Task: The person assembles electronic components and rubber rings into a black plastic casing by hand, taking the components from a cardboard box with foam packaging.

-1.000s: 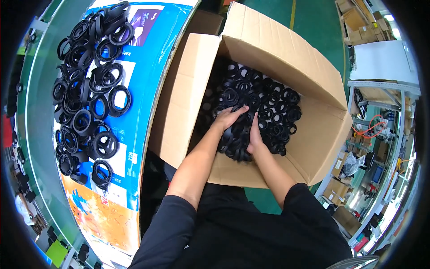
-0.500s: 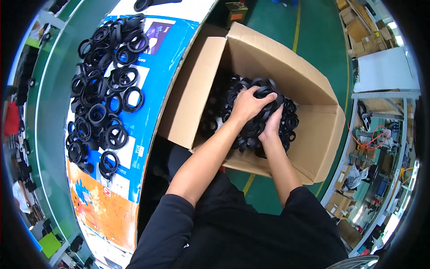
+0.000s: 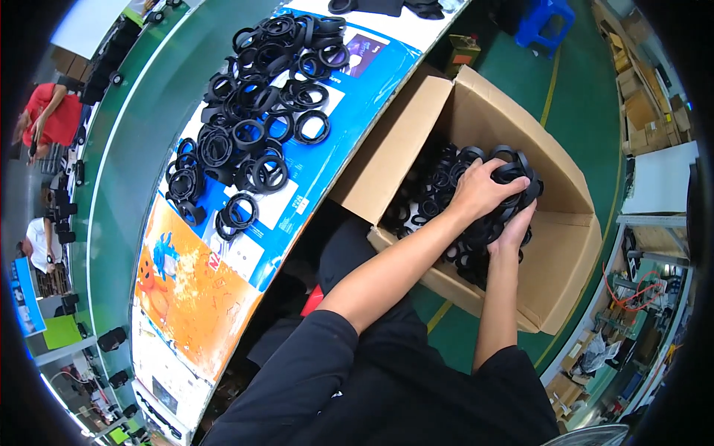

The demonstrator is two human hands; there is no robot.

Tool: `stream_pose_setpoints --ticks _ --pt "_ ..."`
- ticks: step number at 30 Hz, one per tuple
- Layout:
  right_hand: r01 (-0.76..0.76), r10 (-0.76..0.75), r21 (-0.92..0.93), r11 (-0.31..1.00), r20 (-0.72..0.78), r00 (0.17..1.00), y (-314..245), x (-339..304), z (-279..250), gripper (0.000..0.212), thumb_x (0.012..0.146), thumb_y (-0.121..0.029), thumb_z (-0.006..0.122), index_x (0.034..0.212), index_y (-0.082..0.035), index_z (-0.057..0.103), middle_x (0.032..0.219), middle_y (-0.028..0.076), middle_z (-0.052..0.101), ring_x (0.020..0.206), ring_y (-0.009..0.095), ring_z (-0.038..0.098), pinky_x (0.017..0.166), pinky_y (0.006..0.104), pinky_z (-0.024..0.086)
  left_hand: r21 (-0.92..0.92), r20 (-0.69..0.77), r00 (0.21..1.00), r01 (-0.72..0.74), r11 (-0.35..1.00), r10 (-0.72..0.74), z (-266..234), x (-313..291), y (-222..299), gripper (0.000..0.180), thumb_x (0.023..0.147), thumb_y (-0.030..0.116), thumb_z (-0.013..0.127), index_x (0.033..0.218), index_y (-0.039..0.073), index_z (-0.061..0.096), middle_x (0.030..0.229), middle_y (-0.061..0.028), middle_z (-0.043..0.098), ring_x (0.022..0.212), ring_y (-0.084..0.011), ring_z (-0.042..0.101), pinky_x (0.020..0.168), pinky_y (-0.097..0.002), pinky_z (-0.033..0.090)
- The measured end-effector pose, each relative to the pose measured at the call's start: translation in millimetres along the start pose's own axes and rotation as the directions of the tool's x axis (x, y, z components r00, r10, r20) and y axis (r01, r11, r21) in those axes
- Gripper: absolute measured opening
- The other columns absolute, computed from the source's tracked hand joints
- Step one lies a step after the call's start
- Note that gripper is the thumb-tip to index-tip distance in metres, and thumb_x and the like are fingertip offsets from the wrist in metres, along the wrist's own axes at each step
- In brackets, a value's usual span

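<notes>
Inside the open cardboard box (image 3: 401, 141), a bunch of black rings (image 3: 487, 227) is clasped between both hands. My left hand (image 3: 478, 190) presses on the bunch from the upper left, with its fingers curled over the rings and its thumb reaching across toward the right. From the lower right, my right hand (image 3: 513, 229) cups the same bunch; part of its fingers is hidden behind the rings. More loose black rings (image 3: 439, 178) lie in the box around and below the hands.
To the left, a table (image 3: 201, 312) covered with blue and orange printed sheets bears a heap of similar black rings (image 3: 249, 134). A blue stool (image 3: 547, 26) and a tin can (image 3: 462, 52) stand beyond the box. Shelving (image 3: 651, 221) runs along the right. People work at the far left.
The view has swung left, so the table and box appear farther right. Both hands still clasp the bunch of rings, and more of the rings left of them in the box now show.
</notes>
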State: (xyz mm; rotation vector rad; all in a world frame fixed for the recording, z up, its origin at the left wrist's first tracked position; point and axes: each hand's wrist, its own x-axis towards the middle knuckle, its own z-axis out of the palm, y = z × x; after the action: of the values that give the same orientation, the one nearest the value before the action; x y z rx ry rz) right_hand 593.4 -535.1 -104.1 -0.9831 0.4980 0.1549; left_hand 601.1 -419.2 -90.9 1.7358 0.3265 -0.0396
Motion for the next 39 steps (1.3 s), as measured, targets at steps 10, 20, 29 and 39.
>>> stream_pose_setpoints --ticks 10,20,29,39 --pt "0.206 -0.241 0.136 0.969 0.330 0.913 -38.9 -58.4 145.2 0.066 0.113 -0.061 0.049 0.151 -0.009 0.062 0.148 0.008 0.068 0.134 0.025 0.067 0.114 0.0407 0.055 0.210 -0.367 0.787 -0.449 0.868 0.496 -118.9 -14.0 107.8 0.066 0.080 0.060 0.090 0.111 0.002 0.085 0.100 -0.0184 0.083 0.092 -0.0296 0.080 0.091 -0.0393 0.061" --pt "0.080 -0.074 0.026 0.996 0.727 0.682 42.7 -166.0 348.1 0.075 0.115 -0.068 0.036 0.158 -0.011 0.057 0.150 0.014 0.066 0.139 0.029 0.064 0.117 0.0451 0.053 0.153 -0.562 0.736 -0.358 0.921 0.379 -357.9 -109.5 148.3 0.075 0.085 0.067 0.088 0.128 0.006 0.082 0.115 -0.0093 0.081 0.106 -0.0174 0.075 0.098 -0.0301 0.056" --pt "0.166 0.063 -0.159 0.973 0.880 0.471 144.7 -265.6 421.8 0.067 0.115 -0.060 0.048 0.147 -0.004 0.067 0.142 0.013 0.071 0.128 0.023 0.070 0.111 0.0366 0.053 -0.077 -0.822 0.532 -0.459 0.885 0.204 -467.2 -212.7 85.1 0.061 0.093 0.055 0.086 0.125 0.004 0.080 0.114 -0.0057 0.079 0.103 -0.0144 0.071 0.096 -0.0285 0.055" --pt "0.659 -0.268 -0.322 0.679 0.728 0.632 187.7 -239.0 421.7 0.067 0.113 -0.059 0.048 0.139 -0.004 0.073 0.152 0.028 0.058 0.140 0.050 0.054 0.122 0.0532 0.040 -0.208 -0.798 0.589 -0.468 0.859 0.127 -478.8 -171.0 34.7 0.062 0.100 0.057 0.078 0.125 0.001 0.080 0.116 -0.0119 0.080 0.108 -0.0201 0.071 0.102 -0.0313 0.052"
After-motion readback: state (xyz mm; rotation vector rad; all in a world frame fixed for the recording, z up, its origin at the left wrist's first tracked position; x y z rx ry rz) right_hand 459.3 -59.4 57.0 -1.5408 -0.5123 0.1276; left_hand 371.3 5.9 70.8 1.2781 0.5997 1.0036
